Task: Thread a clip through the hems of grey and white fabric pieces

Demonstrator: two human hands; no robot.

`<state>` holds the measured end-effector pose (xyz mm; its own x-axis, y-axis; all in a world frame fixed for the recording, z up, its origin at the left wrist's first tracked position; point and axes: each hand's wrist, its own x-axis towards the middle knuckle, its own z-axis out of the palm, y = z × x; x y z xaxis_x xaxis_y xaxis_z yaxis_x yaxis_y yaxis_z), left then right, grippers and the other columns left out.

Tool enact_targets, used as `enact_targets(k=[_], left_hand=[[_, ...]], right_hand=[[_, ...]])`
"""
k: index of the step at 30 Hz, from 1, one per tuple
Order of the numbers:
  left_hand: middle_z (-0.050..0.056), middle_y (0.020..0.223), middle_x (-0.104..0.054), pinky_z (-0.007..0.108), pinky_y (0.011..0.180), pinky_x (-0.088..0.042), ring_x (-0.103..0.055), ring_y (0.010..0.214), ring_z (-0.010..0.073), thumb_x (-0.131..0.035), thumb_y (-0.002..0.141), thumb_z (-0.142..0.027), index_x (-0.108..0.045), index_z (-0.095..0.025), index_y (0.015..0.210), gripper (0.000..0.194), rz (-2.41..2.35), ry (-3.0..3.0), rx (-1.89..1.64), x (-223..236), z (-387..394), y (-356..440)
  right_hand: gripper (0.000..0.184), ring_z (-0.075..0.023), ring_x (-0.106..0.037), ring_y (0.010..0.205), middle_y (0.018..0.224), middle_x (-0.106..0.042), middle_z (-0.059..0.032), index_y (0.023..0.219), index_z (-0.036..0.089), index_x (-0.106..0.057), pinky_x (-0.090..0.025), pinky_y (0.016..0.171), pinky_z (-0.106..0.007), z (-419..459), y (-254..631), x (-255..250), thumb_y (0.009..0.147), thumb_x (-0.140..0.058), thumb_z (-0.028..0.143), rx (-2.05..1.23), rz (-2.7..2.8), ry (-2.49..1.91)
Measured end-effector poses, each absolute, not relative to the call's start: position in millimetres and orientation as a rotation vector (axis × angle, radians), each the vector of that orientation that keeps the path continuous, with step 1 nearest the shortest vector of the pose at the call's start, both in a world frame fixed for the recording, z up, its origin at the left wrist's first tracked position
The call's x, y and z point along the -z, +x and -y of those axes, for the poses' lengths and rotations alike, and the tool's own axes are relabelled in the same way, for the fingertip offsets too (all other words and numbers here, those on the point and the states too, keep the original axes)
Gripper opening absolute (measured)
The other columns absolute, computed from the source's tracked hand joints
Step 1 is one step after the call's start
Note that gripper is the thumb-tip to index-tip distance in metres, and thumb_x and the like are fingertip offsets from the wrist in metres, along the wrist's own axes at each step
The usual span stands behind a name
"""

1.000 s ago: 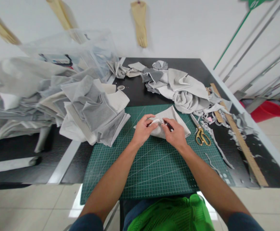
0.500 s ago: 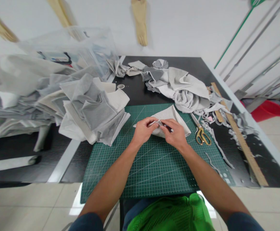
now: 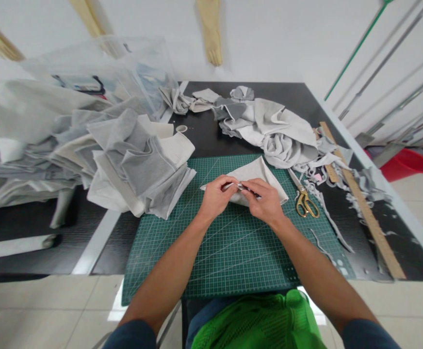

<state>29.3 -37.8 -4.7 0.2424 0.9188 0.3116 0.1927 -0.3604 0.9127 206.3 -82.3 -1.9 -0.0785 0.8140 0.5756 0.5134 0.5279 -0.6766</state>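
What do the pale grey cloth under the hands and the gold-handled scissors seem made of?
Pale grey cloth: matte textile, judging by its soft folds and lack of shine; fibre unclear. Gold-handled scissors: probably metal, from the glossy gold loops and smooth grey blades.

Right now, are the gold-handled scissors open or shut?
Shut, as far as this view shows: the scissors lie with their blades together in one narrow shape, handles resting on the green cutting mat.

A black table [image 3: 269, 89] carries fabric piles [image 3: 142, 160], a green cutting mat [image 3: 233, 252].
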Motion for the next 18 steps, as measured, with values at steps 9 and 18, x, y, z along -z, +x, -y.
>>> enact_targets(k=[9, 18], left_hand=[[0.002, 0.091, -0.074, 0.031, 0.082, -0.053, -0.068, 0.085, 0.0166, -0.069, 0.088, -0.025, -0.075, -0.021, 0.09, 0.007, -1.01, 1.824, -1.252, 6.8, 37.4, 30.8], [0.002, 0.091, -0.074, 0.03, 0.081, -0.054, -0.069, 0.087, 0.0164, -0.068, 0.09, -0.021, -0.076, -0.022, 0.091, 0.008, -1.021, 1.91, -1.285, 7.7, 39.7, 32.2]], right_hand=[[0.022, -0.0218, -0.072, 0.093, 0.104, -0.076, -0.0084, 0.113, 0.022, -0.075, -0.06, 0.084, -0.037, 82.4, 211.7, 0.0, 0.096, -0.064, 0.029, -0.332, 1.717, -1.136], [0.021, -0.0216, -0.071, 0.092, 0.101, -0.077, -0.009, 0.111, 0.02, -0.075, -0.059, 0.084, -0.036, 84.8, 210.9, -3.7, 0.096, -0.062, 0.024, -0.315, 1.783, -1.117]])
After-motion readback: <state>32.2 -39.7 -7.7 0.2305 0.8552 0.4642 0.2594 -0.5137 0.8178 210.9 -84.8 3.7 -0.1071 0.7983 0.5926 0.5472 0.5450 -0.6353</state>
